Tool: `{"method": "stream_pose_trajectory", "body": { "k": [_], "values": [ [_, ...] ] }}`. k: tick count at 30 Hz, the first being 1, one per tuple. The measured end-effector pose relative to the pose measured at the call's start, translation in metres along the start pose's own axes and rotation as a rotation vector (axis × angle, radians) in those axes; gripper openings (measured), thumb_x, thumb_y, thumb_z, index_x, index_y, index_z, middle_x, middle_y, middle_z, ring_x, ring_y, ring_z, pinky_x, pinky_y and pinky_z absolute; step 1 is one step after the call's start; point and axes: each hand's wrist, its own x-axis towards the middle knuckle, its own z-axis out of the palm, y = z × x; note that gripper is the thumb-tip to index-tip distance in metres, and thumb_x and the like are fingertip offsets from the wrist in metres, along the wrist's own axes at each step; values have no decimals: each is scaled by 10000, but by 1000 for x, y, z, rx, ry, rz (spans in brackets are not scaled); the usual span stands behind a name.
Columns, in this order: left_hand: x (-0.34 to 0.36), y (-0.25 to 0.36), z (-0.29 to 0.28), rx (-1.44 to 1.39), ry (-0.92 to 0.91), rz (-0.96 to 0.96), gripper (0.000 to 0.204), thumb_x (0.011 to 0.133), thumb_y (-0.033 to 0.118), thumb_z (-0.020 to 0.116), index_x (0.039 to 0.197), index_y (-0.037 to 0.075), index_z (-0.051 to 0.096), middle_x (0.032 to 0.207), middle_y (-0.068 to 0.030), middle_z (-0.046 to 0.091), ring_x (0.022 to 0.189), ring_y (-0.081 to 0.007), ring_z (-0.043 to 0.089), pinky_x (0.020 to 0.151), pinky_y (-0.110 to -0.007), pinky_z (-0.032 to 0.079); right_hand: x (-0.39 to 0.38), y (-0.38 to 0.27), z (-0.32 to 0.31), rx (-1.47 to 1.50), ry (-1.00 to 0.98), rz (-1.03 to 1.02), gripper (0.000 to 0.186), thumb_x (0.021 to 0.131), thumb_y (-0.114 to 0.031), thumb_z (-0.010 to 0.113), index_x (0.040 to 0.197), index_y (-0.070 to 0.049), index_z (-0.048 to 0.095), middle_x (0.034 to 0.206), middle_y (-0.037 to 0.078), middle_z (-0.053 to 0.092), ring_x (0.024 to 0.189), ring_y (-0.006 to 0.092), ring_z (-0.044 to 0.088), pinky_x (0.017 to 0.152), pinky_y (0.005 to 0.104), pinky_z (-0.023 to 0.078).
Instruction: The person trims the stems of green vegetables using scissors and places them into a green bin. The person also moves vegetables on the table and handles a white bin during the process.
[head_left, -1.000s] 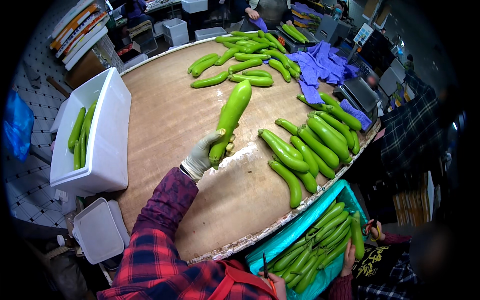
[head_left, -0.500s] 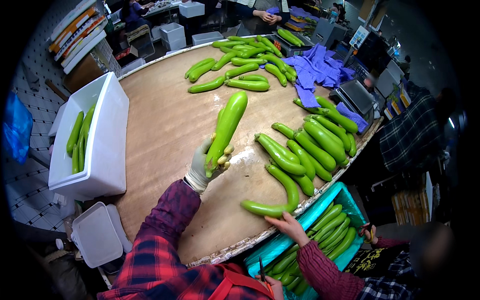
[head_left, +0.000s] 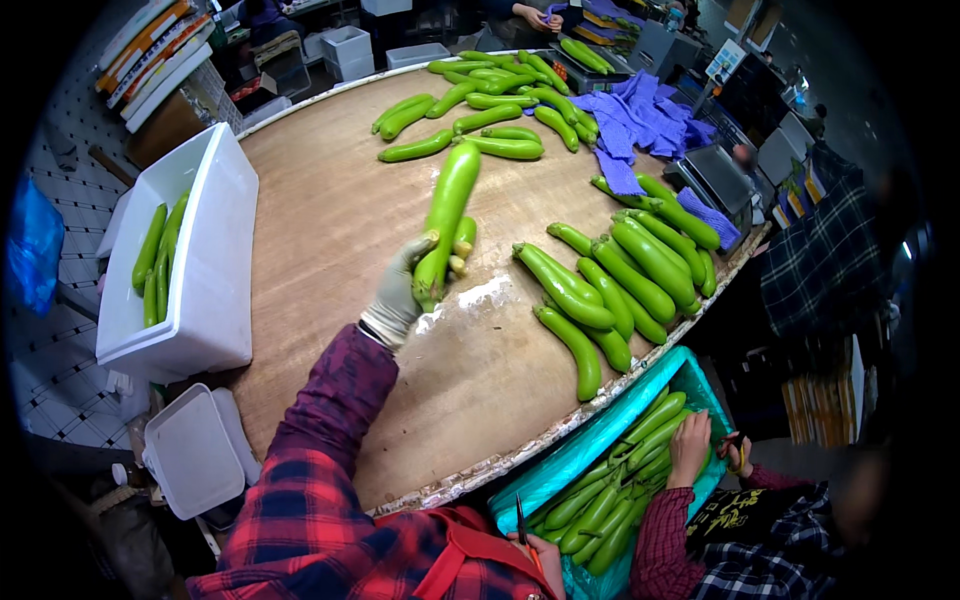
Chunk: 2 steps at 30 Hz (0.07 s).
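Note:
My left hand, in a pale glove, grips a long green eggplant by its stem end, its thick end pointing up and away over the table. A second green eggplant shows behind it, also within the fingers. My right hand is low at the bottom edge, partly covered by my red-checked clothing. It holds a pair of snips with dark pointed blades and orange handles. Rows of green eggplants lie on the wooden table to the right; another heap lies at the far side.
At left stands a white foam box holding a few eggplants. A teal-lined crate of eggplants stands by the table's near right edge, with a co-worker's hand in it. Purple netting lies beside a scale.
My left hand has moved slightly up and away with the eggplants. The co-worker's hand has gone from the table edge into the crate, and the eggplant beneath it no longer lies there.

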Motion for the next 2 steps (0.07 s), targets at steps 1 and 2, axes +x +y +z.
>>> {"method": "stream_pose_trajectory", "body": {
  "k": [1,2],
  "values": [
    [-5,13,-11,183,50,40,421,912,259,507,1139,-96,500,959,-160,636,712,-185,638,684,-299,551,1,-1,-11,-412,-37,76,308,999,-217,480,1305,-182,494,1119,58,563,1041,163,560,886,282,441],
    [-9,25,-23,366,101,76,388,888,220,525,1128,-84,511,970,-161,640,722,-184,640,676,-297,543,4,-4,-20,-402,-38,91,308,999,-217,480,1305,-182,494,1119,58,563,1041,163,560,886,282,441]
  ]
}}
